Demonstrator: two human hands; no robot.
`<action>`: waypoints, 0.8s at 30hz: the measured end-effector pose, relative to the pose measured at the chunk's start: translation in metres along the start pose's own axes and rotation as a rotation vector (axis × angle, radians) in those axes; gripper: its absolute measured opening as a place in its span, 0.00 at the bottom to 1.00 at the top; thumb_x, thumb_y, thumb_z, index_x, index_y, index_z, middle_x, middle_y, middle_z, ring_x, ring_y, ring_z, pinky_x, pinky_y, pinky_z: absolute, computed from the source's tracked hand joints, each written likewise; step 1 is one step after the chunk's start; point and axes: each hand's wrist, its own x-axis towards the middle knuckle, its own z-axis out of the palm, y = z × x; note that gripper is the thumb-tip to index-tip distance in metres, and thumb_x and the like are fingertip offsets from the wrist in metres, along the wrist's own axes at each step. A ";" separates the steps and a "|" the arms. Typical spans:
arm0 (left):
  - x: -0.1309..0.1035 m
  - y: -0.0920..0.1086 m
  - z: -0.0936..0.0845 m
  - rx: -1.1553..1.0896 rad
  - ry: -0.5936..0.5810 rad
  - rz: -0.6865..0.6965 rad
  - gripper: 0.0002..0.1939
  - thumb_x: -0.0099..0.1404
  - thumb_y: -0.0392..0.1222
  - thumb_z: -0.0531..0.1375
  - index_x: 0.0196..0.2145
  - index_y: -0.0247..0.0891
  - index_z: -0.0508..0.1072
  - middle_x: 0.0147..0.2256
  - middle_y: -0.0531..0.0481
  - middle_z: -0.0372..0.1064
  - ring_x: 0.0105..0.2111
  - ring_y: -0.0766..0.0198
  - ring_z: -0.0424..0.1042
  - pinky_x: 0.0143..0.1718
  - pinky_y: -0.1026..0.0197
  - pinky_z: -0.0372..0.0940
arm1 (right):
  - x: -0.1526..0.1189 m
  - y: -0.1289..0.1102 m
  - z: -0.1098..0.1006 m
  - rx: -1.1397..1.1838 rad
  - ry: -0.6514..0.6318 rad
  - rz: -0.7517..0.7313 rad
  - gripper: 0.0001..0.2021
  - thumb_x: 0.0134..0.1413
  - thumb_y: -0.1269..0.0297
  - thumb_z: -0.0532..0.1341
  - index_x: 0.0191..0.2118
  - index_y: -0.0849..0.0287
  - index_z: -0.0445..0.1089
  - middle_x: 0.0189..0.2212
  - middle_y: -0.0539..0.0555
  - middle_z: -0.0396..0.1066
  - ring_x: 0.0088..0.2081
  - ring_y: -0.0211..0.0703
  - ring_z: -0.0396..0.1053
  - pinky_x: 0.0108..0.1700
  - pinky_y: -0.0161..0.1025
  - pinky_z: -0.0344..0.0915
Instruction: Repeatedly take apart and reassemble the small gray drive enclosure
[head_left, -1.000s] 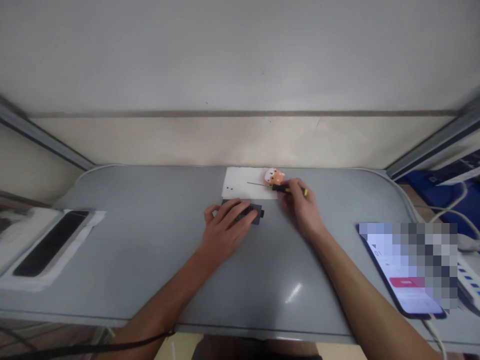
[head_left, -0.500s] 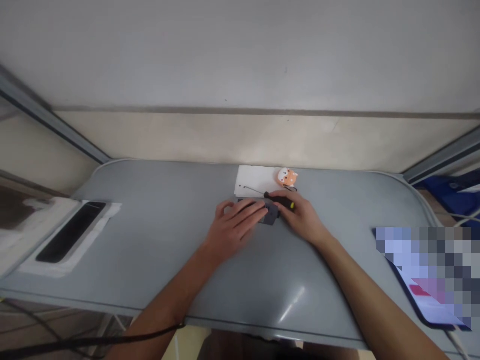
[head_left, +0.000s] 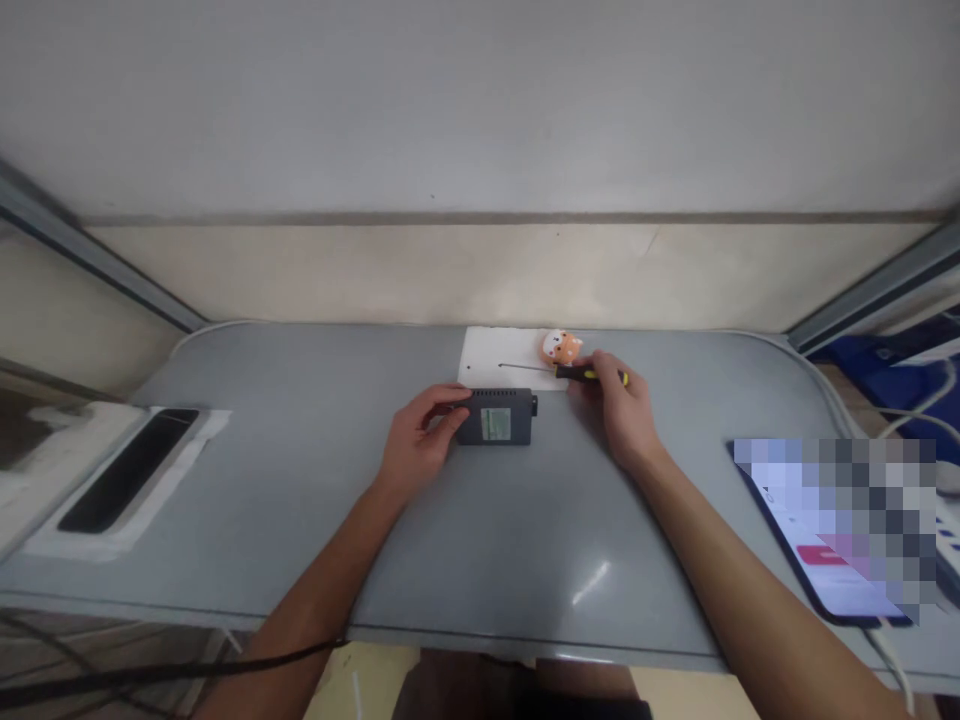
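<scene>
My left hand (head_left: 421, 440) pinches the left end of a small dark grey electronic box (head_left: 517, 428). The box has a pale label on its face, vent slots along the top edge and a black round part at its right end. A screwdriver (head_left: 570, 372) with a black and yellow handle is in my right hand (head_left: 619, 405). Its thin shaft points left over a white sheet (head_left: 487, 345), with a tiny dark bit at the tip that I cannot make out. A small dark dot lies on the sheet to the left.
An orange and white animal-shaped case (head_left: 560, 347) sits at the sheet's right end. On the grey table (head_left: 300, 450), a black phone (head_left: 131, 470) lies on white material at left. A lit tablet (head_left: 825, 540) with a cable stands at right. A wall backs the table.
The left hand has shifted left and now grips the box by its end, with the labelled face in view. My right hand has lifted the screwdriver away from the box, to the right.
</scene>
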 end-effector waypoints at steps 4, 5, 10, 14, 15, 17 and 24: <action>0.000 0.004 0.001 0.114 -0.097 -0.096 0.15 0.75 0.51 0.59 0.51 0.45 0.80 0.48 0.47 0.80 0.45 0.57 0.79 0.48 0.54 0.75 | 0.007 0.005 -0.004 0.248 0.078 0.077 0.19 0.61 0.44 0.64 0.34 0.56 0.77 0.24 0.50 0.72 0.27 0.41 0.63 0.33 0.40 0.57; 0.000 0.005 0.002 0.145 -0.125 -0.106 0.15 0.76 0.51 0.58 0.52 0.45 0.80 0.48 0.47 0.79 0.46 0.57 0.78 0.48 0.54 0.74 | 0.007 0.006 -0.004 0.266 0.082 0.077 0.19 0.61 0.45 0.65 0.34 0.57 0.77 0.23 0.50 0.71 0.27 0.40 0.62 0.33 0.40 0.56; 0.003 0.004 0.005 0.241 -0.200 -0.083 0.16 0.77 0.49 0.54 0.52 0.44 0.79 0.46 0.46 0.77 0.48 0.56 0.76 0.54 0.50 0.71 | 0.005 0.006 -0.003 0.214 0.080 0.036 0.18 0.61 0.46 0.65 0.33 0.57 0.77 0.22 0.49 0.70 0.27 0.40 0.62 0.33 0.40 0.57; 0.004 0.005 -0.004 0.207 -0.247 -0.117 0.17 0.76 0.51 0.57 0.56 0.45 0.76 0.50 0.45 0.76 0.47 0.56 0.76 0.53 0.51 0.72 | 0.003 0.006 -0.003 0.176 0.070 0.024 0.17 0.61 0.47 0.64 0.32 0.56 0.77 0.24 0.49 0.72 0.27 0.40 0.63 0.32 0.40 0.57; 0.004 0.005 -0.008 0.185 -0.279 -0.126 0.21 0.73 0.53 0.61 0.60 0.45 0.74 0.51 0.45 0.76 0.47 0.56 0.76 0.52 0.51 0.73 | 0.002 0.006 -0.003 0.167 0.060 0.020 0.17 0.61 0.47 0.64 0.33 0.56 0.77 0.24 0.49 0.72 0.26 0.41 0.63 0.32 0.40 0.57; 0.004 0.005 -0.017 0.149 -0.372 -0.089 0.32 0.65 0.54 0.70 0.64 0.47 0.71 0.56 0.44 0.75 0.50 0.53 0.77 0.54 0.50 0.74 | 0.001 0.005 -0.003 0.147 0.038 0.018 0.17 0.61 0.47 0.64 0.33 0.56 0.77 0.23 0.49 0.72 0.26 0.41 0.63 0.32 0.40 0.57; 0.008 0.002 -0.021 0.196 -0.411 0.094 0.27 0.59 0.55 0.76 0.53 0.47 0.80 0.57 0.45 0.77 0.56 0.50 0.77 0.61 0.45 0.72 | 0.000 0.003 -0.005 0.159 0.025 0.009 0.16 0.61 0.48 0.64 0.32 0.55 0.76 0.24 0.50 0.72 0.27 0.42 0.66 0.32 0.41 0.61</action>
